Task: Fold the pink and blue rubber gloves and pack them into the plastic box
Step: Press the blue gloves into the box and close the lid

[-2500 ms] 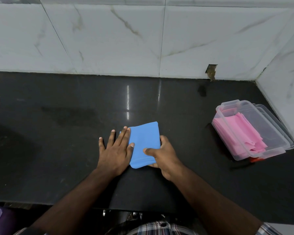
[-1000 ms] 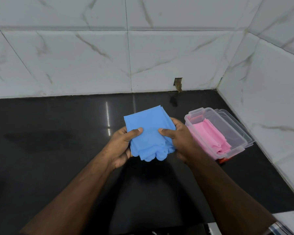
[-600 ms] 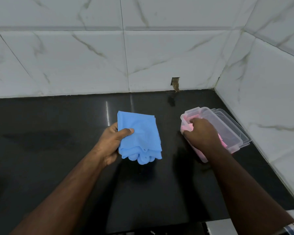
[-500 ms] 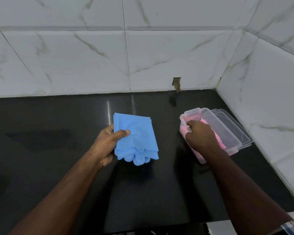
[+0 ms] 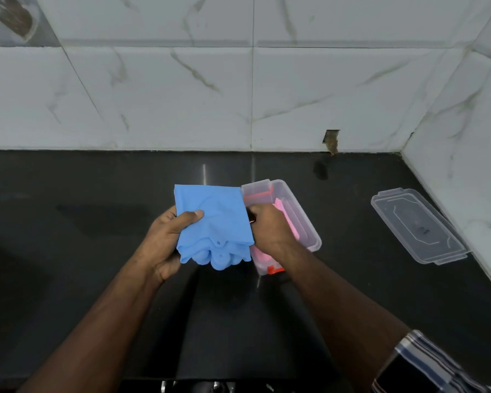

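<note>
Your left hand (image 5: 167,239) has the folded blue gloves (image 5: 213,222) pinched at mid-frame, thumb on top of the smooth, matte rubber and fingers underneath. The bundle is a flat square at the top; along its lower edge the rounded fingertips bunch out in soft lumps. It hangs above the glossy black counter (image 5: 97,279), not resting on it.

Just to the right, touching the blue edge in this view, sits the plastic box (image 5: 301,214), a clear rectangular tub with rounded corners and thin walls, standing open. Pink gloves (image 5: 291,222) lie inside in flat folded strips (a small red-orange clip shows at the near end of the box). Your right hand (image 5: 270,225) is curled over the near left side of the box, fingers tucked behind the blue bundle, so I cannot tell whether it grips the box wall or only presses on it.

The clear lid (image 5: 417,225) lies flat on the counter well to the right, near the side wall. White marble-veined tiles (image 5: 182,95) fill the upper half of the frame.
</note>
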Tool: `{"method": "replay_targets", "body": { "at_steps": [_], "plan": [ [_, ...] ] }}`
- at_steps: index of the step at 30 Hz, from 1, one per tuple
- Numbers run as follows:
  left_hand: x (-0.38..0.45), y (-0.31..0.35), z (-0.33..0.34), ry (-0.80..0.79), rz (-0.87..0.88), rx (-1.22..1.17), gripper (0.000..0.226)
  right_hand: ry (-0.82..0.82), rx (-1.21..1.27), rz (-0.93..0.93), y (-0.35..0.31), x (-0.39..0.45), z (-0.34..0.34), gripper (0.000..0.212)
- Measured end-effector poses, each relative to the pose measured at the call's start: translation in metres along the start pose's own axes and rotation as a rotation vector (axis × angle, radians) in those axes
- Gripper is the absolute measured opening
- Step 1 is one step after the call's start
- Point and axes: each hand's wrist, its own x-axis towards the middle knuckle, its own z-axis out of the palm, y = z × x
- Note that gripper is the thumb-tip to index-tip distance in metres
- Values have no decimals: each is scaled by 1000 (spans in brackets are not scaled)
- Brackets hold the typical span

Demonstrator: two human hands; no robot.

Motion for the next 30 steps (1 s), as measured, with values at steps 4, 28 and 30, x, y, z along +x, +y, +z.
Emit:
{"method": "replay_targets", "body": {
  "at_steps": [4,28,30],
  "plan": [
    [-4,11,-14,2,25,-64,44,-79,396,127,-12,-1,8,17],
    [18,-30,25,291,152,945,39,-42,1255,-3,42,-18,-123,51],
    [24,-35,26,245,111,920,45,-14,1282,-1,48,-15,-132,47]
  ]
}}
